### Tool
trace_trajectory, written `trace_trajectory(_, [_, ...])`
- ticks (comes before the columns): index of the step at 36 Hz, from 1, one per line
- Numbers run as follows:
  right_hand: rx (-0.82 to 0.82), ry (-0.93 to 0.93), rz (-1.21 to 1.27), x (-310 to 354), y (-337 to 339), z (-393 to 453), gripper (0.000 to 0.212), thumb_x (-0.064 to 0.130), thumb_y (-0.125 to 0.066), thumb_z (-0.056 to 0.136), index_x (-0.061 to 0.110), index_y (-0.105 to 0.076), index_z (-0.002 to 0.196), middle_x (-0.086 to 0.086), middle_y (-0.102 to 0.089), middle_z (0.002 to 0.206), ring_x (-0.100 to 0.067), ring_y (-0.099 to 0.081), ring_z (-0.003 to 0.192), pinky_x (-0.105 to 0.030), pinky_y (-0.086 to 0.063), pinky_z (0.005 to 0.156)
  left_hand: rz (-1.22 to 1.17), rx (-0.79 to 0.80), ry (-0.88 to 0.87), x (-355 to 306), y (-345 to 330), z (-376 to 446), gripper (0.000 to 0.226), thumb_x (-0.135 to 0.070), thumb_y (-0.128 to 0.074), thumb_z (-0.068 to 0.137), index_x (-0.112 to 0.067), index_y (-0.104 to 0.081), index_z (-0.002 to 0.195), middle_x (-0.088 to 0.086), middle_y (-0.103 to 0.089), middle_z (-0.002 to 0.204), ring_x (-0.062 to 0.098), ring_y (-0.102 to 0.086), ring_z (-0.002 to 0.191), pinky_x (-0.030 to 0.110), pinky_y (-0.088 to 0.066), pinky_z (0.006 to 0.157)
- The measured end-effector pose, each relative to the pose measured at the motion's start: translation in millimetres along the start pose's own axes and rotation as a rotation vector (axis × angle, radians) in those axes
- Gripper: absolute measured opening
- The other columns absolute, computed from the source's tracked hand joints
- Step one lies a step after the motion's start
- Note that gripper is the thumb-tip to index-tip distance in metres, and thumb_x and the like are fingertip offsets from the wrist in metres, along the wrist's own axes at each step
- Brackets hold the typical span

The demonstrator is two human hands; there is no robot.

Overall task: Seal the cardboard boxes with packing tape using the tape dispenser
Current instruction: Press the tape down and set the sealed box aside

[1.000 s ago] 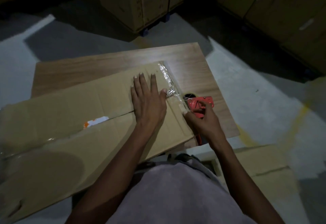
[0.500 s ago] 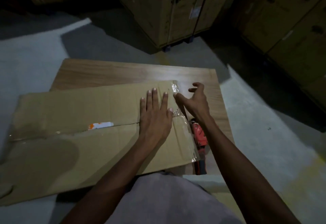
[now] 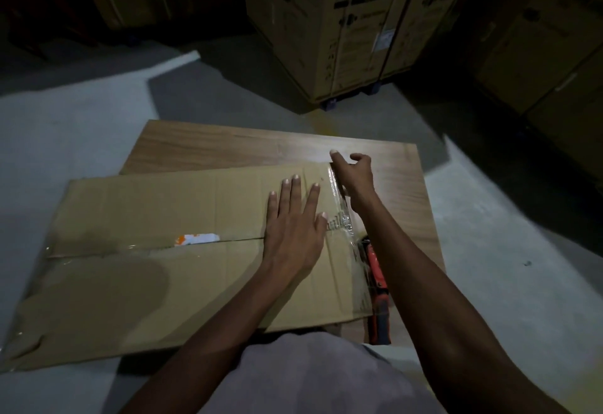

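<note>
Two hands on flattened cardboard box: left hand flat, right hand fingers pressing tape strip; tape dispenser lies under right forearm.

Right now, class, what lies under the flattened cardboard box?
A wooden table shows beyond the cardboard box; the left hand lies flat on top. Whatever else is beneath is covered.

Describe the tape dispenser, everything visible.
The tape dispenser is red-orange with dark parts, probably plastic. It lies on the wooden table, right beside the flattened cardboard box's taped right edge. The right forearm crosses over it and hides much of its body; only a narrow strip shows. Neither hand holds it: the left hand presses flat on the box, the right hand is at the tape.
</note>
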State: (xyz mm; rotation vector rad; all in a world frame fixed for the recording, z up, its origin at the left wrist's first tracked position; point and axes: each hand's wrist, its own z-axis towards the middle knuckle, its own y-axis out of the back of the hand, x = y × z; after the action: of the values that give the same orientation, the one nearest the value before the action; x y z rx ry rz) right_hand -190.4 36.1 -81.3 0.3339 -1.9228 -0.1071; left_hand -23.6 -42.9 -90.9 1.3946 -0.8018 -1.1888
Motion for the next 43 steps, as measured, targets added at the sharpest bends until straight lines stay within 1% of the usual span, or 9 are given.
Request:
trace_trajectory(2, [-0.006,0.010,0.064,-3,4,-10,0.054,0.052,-0.063,0.100,0.017,-0.047,0.139,-0.007,-0.059,0.137,-0.019,-0.061,0.108,-0.040,-0.053,0.089,-0.004,-0.003,0.002,0,-1,1,0.063,-0.049,-0.011,0.103,-0.028,-0.013,0.162,0.010,-0.005,0.170,0.025,0.000,0.158,0.048,0.000,0.127])
trace_trajectory(5, [-0.011,0.085,0.085,-6,14,-32,0.043,0.047,-0.046,0.110,0.021,-0.049,0.144,-0.003,-0.055,0.148,-0.020,-0.054,0.126,-0.042,-0.046,0.105,-0.006,-0.005,0.002,1,-2,1,0.062,-0.049,-0.014,0.104,-0.028,-0.013,0.163,0.010,-0.004,0.170,0.025,0.002,0.158,0.047,0.001,0.127])
trace_trajectory(11, [0.143,0.344,-0.150,-12,27,-70,0.050,0.045,-0.023,0.115,0.028,-0.033,0.161,0.004,-0.036,0.167,-0.012,-0.032,0.153,-0.040,-0.024,0.127,0.021,-0.028,-0.005,1,-2,2,0.061,-0.048,-0.017,0.106,-0.026,-0.014,0.162,0.012,-0.010,0.170,0.028,-0.006,0.157,0.048,-0.003,0.127])
trace_trajectory(16, [0.369,0.202,-0.024,-20,18,-72,0.065,0.063,-0.017,0.109,0.035,-0.011,0.167,0.013,-0.008,0.175,0.000,-0.007,0.154,-0.038,-0.005,0.124,0.018,-0.016,0.004,1,-4,1,0.062,-0.049,-0.013,0.106,-0.027,-0.010,0.163,0.011,-0.004,0.170,0.026,0.000,0.158,0.048,0.000,0.126])
trace_trajectory(22, [0.444,0.021,0.221,-27,16,-65,0.067,0.061,-0.002,0.107,0.032,-0.004,0.167,0.008,-0.009,0.175,-0.018,-0.016,0.160,-0.043,-0.017,0.130,0.015,0.009,0.004,0,3,1,0.062,-0.047,-0.019,0.106,-0.025,-0.011,0.163,0.011,-0.001,0.171,0.026,0.003,0.158,0.048,0.002,0.127])
trace_trajectory(28, [0.542,-0.015,-0.089,-34,39,-69,0.095,0.081,0.006,0.089,0.034,-0.022,0.167,0.003,-0.027,0.172,-0.021,-0.025,0.159,-0.053,-0.013,0.131,0.003,0.028,-0.003,-1,8,0,0.062,-0.047,-0.019,0.106,-0.026,-0.009,0.164,0.012,0.001,0.170,0.027,0.004,0.158,0.049,0.001,0.126])
trace_trajectory(32, [0.413,0.023,-0.030,-31,48,-81,0.099,0.086,0.009,0.086,0.034,-0.010,0.167,0.011,-0.012,0.174,-0.012,-0.010,0.161,-0.045,-0.003,0.131,-0.003,0.013,-0.007,0,6,1,0.062,-0.047,-0.020,0.106,-0.026,-0.011,0.163,0.013,-0.002,0.170,0.028,0.001,0.158,0.049,-0.001,0.127])
trace_trajectory(37, [0.419,0.017,0.105,-44,42,-120,0.072,0.080,-0.004,0.097,0.051,-0.015,0.162,0.038,-0.011,0.165,0.019,-0.012,0.146,-0.035,-0.002,0.124,-0.003,-0.001,-0.008,1,3,1,0.062,-0.048,-0.021,0.106,-0.026,-0.014,0.163,0.014,-0.005,0.170,0.029,-0.002,0.157,0.050,-0.003,0.127])
trace_trajectory(43, [0.380,-0.041,0.234,-57,39,-123,0.073,0.063,0.006,0.102,0.034,-0.011,0.167,0.011,-0.008,0.175,-0.014,-0.010,0.161,-0.043,-0.009,0.131,0.003,0.004,-0.002,0,3,0,0.062,-0.049,-0.017,0.105,-0.026,-0.012,0.163,0.013,-0.002,0.170,0.029,0.000,0.158,0.049,0.000,0.126])
